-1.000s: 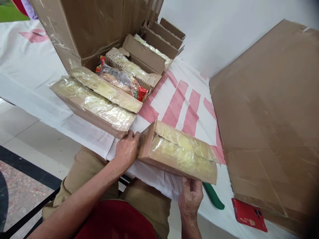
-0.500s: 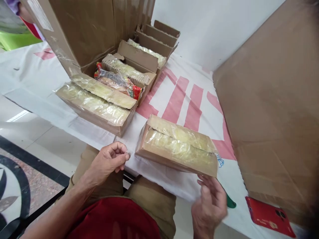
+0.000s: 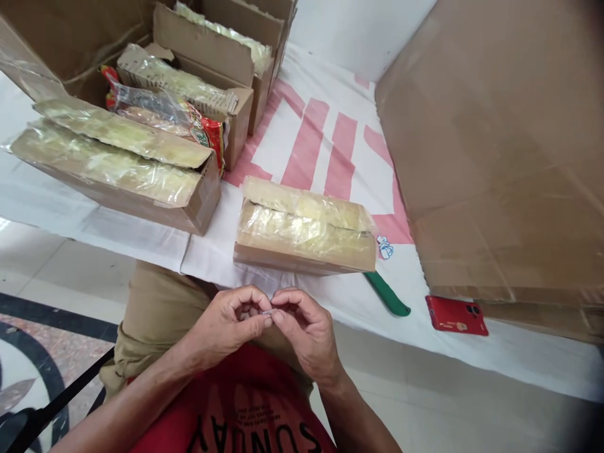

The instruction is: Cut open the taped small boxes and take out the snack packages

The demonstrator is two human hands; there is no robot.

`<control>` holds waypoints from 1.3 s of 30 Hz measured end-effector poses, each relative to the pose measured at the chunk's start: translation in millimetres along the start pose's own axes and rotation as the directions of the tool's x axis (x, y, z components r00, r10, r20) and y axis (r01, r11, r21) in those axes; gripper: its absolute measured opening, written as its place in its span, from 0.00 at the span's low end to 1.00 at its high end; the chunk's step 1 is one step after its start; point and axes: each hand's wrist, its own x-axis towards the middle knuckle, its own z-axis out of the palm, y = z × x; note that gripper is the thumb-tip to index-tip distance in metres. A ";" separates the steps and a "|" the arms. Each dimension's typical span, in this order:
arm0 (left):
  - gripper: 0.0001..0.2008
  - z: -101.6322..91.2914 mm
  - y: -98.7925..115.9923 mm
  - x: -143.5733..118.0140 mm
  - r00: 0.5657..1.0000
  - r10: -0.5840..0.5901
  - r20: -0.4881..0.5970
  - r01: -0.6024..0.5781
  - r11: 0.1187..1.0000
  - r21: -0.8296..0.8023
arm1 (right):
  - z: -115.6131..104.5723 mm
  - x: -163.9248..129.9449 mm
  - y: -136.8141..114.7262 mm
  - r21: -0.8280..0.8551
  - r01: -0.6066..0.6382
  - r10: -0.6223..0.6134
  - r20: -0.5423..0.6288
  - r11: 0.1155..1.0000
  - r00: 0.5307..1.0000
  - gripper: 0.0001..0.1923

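My left hand (image 3: 240, 318) and my right hand (image 3: 304, 330) meet above my lap, in front of the table edge. Thumbs and forefingers are pinched together at the tips, on a tiny pale sliver (image 3: 268, 311) whose kind I cannot make out. Just beyond them a small cardboard box (image 3: 302, 251) lies on the table, its torn top covered with clear, yellowish tape. Neither hand touches it. A green handle (image 3: 389, 296) sticks out from behind the box's right end; its other end is hidden.
On the left stand a taped cardboard box (image 3: 189, 207), a red-ended clear plastic packet (image 3: 210, 129) and several opened boxes. A red phone (image 3: 457, 316) lies at right beside a large cardboard panel (image 3: 491, 157). A crumpled blue-and-white scrap (image 3: 384, 247) sits near the small box.
My right hand has left the right end of the small box and come over to my left hand, fingertips now together. The view has shifted, showing more of the green handle.
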 end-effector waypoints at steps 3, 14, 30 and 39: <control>0.12 1.4 -2.3 0.5 0.997 -0.077 0.007 0.077 0.997 0.015 | -0.5 -1.8 6.0 0.006 -0.042 0.042 -0.026 0.999 0.999 0.06; 0.14 14.5 -26.6 2.5 0.984 -0.047 -0.172 0.096 0.953 0.289 | -18.6 -20.1 17.6 -0.061 0.034 -0.038 -0.072 0.998 0.997 0.05; 0.19 23.2 -48.0 19.4 0.912 0.055 -0.406 0.143 0.886 0.441 | -222.2 6.9 34.4 -0.808 -0.257 -0.401 -0.506 0.531 0.764 0.12; 0.19 21.7 -56.7 29.5 0.905 0.063 -0.420 0.142 0.887 0.439 | -257.5 54.9 54.6 -0.906 -0.329 -0.224 -0.390 0.266 0.893 0.15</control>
